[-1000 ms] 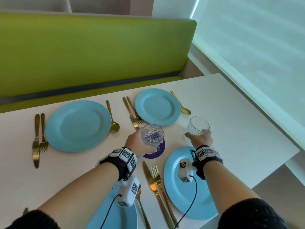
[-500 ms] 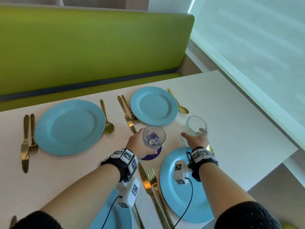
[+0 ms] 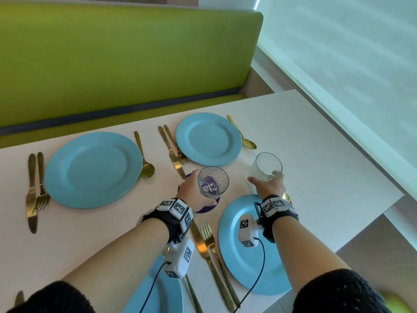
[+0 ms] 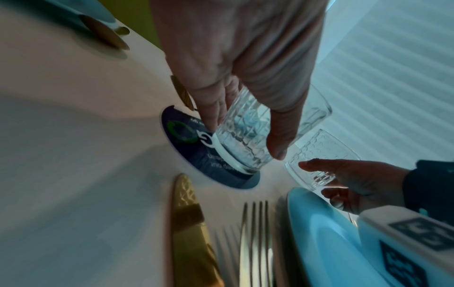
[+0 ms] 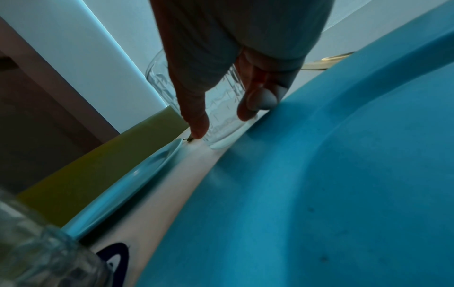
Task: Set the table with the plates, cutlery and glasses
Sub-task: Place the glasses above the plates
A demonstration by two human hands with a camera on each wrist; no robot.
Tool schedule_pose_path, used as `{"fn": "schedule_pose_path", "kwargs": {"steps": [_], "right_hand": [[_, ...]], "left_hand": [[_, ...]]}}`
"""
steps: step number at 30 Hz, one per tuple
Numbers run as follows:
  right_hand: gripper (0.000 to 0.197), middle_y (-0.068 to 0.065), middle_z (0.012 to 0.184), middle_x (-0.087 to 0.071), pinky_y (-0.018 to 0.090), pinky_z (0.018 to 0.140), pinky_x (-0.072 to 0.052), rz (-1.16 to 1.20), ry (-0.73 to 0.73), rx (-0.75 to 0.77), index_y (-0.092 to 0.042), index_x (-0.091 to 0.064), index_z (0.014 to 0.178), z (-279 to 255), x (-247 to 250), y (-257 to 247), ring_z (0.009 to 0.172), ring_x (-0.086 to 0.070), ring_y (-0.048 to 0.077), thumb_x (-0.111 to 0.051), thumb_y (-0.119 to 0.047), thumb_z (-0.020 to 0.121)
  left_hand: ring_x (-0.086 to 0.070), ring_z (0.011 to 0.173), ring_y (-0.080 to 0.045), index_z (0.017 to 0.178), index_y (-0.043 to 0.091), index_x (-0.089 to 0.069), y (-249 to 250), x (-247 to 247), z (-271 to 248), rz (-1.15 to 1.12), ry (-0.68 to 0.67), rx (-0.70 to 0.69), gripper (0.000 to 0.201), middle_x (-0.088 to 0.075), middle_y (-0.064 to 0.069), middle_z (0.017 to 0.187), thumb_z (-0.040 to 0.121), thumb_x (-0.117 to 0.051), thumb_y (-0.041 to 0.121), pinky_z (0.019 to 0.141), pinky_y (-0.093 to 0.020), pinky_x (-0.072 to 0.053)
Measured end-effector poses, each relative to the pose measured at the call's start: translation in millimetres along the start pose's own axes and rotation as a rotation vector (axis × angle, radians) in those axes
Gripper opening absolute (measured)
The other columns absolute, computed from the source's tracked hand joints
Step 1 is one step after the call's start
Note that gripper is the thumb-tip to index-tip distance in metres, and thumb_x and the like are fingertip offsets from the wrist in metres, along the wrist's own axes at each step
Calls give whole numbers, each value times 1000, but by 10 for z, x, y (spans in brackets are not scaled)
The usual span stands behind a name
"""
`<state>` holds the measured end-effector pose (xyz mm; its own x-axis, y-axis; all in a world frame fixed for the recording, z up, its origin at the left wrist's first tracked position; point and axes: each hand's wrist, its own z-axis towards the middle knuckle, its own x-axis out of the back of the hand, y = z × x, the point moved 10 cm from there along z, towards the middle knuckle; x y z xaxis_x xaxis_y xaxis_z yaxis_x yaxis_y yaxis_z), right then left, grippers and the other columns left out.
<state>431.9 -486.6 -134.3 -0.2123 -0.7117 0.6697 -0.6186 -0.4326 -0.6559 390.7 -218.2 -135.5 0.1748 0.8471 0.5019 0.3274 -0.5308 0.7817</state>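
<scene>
My left hand (image 3: 191,190) grips a patterned clear glass (image 3: 212,182) over a dark purple coaster (image 3: 208,206); in the left wrist view the glass (image 4: 242,139) has its base at the coaster (image 4: 194,153). My right hand (image 3: 269,186) holds a second glass (image 3: 267,167), which stands on the white table (image 3: 316,159) just beyond the near right blue plate (image 3: 234,251). In the right wrist view thumb and fingers (image 5: 255,97) wrap that glass (image 5: 221,116) at the plate's rim (image 5: 282,120). Several blue plates lie with gold cutlery beside them.
The far plates (image 3: 92,169) (image 3: 208,138) have gold knives, forks and spoons (image 3: 144,154) at their sides. A gold knife (image 3: 200,245) and fork (image 3: 212,242) lie between the near plates. A green bench (image 3: 112,64) runs behind the table; a window blind (image 3: 349,64) is at the right.
The view has shifted slightly. Both hands still hold their glasses, and the left glass stays over the coaster, the right glass by the near plate's far rim.
</scene>
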Motion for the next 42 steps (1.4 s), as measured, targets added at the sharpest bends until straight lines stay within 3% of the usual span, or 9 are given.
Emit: {"fn": "schedule_pose_path", "kwargs": {"steps": [3,5,10,14,21,27,32,36,42], "right_hand": [[105,15,117,-61,39,81,-56,-26,-32,-24,-18,-22,143,-39,3,39,101,-64,31,-84,-39,61],[108,14,109,-63,33,57,-54,-34,-52,-37,-19,-16,146,-123,43,53,85,-67,27,-84,-37,63],[74,19,103,-60,27,40,-44,-29,-34,-65,-7,-32,126,-488,202,44,72,-62,26,-81,-17,71],[61,13,82,-57,40,63,-58,-6,41,-42,-4,-35,124,-1027,278,6,78,-64,29,-72,-9,77],[76,19,125,-57,40,100,-46,-71,55,110,-3,-28,140,-2420,-187,-56,117,-56,34,-66,-14,76],[66,10,88,-58,36,63,-54,-145,-314,235,-13,-36,135,-3778,-1432,-286,65,-57,25,-68,-14,77],[73,9,107,-64,25,56,-53,-312,-590,372,-16,-35,137,-4703,-2475,-471,61,-55,15,-75,-21,76],[85,6,135,-51,21,49,-48,-368,-753,447,-19,-30,143,-5245,-3065,-543,61,-55,13,-79,-23,74],[101,6,145,-41,36,102,-46,-407,-797,603,-20,-23,146,-5694,-3603,-698,116,-52,21,-84,-30,66]], "left_hand": [[-35,136,-24,148,11,-15,-79,25,-61,6,-17,40,122,-33,-7,149,53,-89,33,111,-38,-35],[-32,138,-25,149,10,-9,-158,93,-153,5,-14,59,126,-28,-8,150,54,-89,32,112,-36,-33],[-35,137,-24,148,8,-13,-364,435,-497,-22,50,67,115,-33,-11,149,61,-86,29,110,-32,-31],[-42,133,-25,147,8,-17,-602,773,-914,-86,78,61,102,-38,-12,147,69,-81,22,111,-36,-34],[-54,114,-21,132,10,-44,-1332,1428,-1984,-94,89,80,57,-57,-4,118,80,-66,17,91,-23,-41],[-60,110,-24,108,9,-61,-2221,2045,-2649,18,116,189,24,-65,-8,112,85,-60,15,86,-23,-44],[-62,104,-27,65,11,-50,-3073,2450,-2988,160,68,468,27,-57,-5,77,88,-53,24,73,-24,-41],[-53,120,-31,109,1,-54,-3810,2905,-3335,-15,333,717,40,-56,-11,124,84,-58,31,95,-31,-42],[-37,129,-36,128,0,-37,-4266,3439,-3729,-341,787,809,84,-40,-21,136,62,-83,25,107,-46,-34]]}}
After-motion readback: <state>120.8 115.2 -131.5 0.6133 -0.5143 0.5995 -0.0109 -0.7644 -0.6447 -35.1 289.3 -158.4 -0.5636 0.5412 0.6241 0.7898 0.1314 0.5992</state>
